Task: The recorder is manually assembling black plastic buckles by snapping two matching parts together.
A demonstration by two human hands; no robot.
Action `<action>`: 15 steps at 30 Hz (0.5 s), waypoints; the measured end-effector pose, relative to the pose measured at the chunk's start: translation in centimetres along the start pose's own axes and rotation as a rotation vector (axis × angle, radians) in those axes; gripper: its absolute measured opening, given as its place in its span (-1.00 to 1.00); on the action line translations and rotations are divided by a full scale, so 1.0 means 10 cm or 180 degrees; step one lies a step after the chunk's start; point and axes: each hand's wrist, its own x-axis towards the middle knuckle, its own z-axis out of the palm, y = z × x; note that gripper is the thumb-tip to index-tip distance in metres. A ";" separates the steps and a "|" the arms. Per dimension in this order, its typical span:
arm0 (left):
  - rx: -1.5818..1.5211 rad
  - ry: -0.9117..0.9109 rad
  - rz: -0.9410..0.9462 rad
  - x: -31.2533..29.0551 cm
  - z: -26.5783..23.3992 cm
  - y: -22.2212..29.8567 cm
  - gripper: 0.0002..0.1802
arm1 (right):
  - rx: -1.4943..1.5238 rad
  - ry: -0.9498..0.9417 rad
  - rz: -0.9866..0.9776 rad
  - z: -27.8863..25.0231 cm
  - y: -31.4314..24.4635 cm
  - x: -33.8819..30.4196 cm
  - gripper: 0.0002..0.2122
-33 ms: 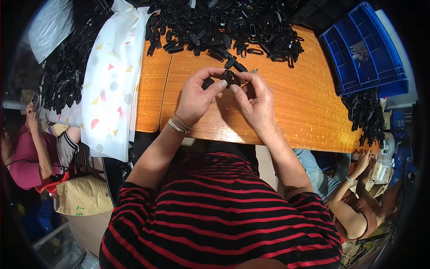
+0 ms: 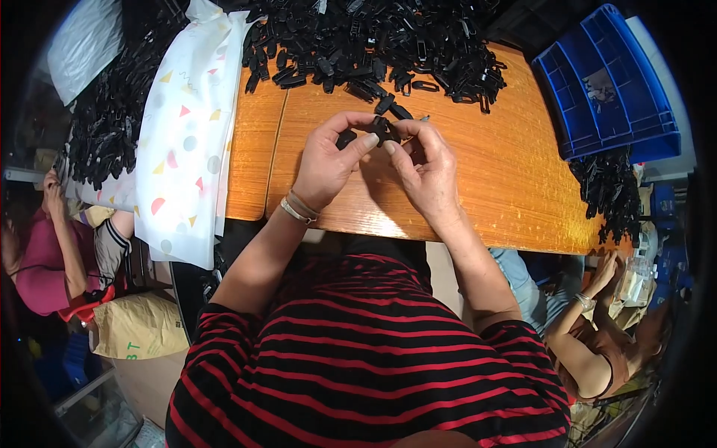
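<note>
Over the wooden table (image 2: 485, 179), my left hand (image 2: 330, 158) and my right hand (image 2: 431, 166) meet at a small black plastic part (image 2: 385, 131). Thumb and fingertips of both hands pinch it from either side; its exact shape is partly covered by the fingers. Another dark piece (image 2: 345, 140) shows within the curl of my left hand. Just beyond my fingertips, a few loose black parts (image 2: 386, 103) lie on the tabletop. Past them spreads a large heap of similar black plastic pieces (image 2: 373, 45), some with looped, frame-like shapes.
To the left, a white patterned sheet (image 2: 183, 142) hangs over the table edge beside another black heap (image 2: 112, 127). A blue crate (image 2: 609, 82) stands at the far right, with more black parts (image 2: 609, 194) below it. People work at both sides; a brown sack (image 2: 142, 326) sits lower left.
</note>
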 end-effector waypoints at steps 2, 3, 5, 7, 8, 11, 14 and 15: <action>-0.0065 0.0006 0.0026 -0.01 0.00 -0.02 -0.72 | 0.0001 0.0010 -0.0103 0.01 0.00 0.00 -0.79; -0.0126 0.0008 0.0049 -0.02 0.01 -0.03 -0.72 | -0.0061 -0.0009 -0.0166 0.01 0.01 -0.01 -0.79; -0.0182 0.0015 0.0040 -0.04 0.00 -0.06 -0.71 | -0.0122 -0.0023 -0.0231 0.02 0.02 -0.02 -0.80; -0.0240 0.0017 0.0028 -0.07 0.00 -0.10 -0.71 | -0.0196 0.0003 -0.0278 0.04 0.02 -0.05 -0.81; -0.0311 0.0035 0.0018 -0.08 0.01 -0.11 -0.70 | -0.0199 0.0006 -0.0276 0.05 0.03 -0.07 -0.81; -0.0309 0.0092 0.0067 -0.14 0.05 -0.09 -0.68 | -0.0108 0.0104 -0.0300 0.11 0.01 -0.11 -0.80; -0.0058 0.0214 0.0365 -0.18 0.14 -0.09 -0.68 | -0.0475 0.0356 -0.0832 0.19 0.05 -0.14 -0.77; 0.0123 0.0299 0.0607 -0.20 0.16 -0.10 -0.69 | -0.0473 0.0353 -0.0832 0.20 0.05 -0.16 -0.77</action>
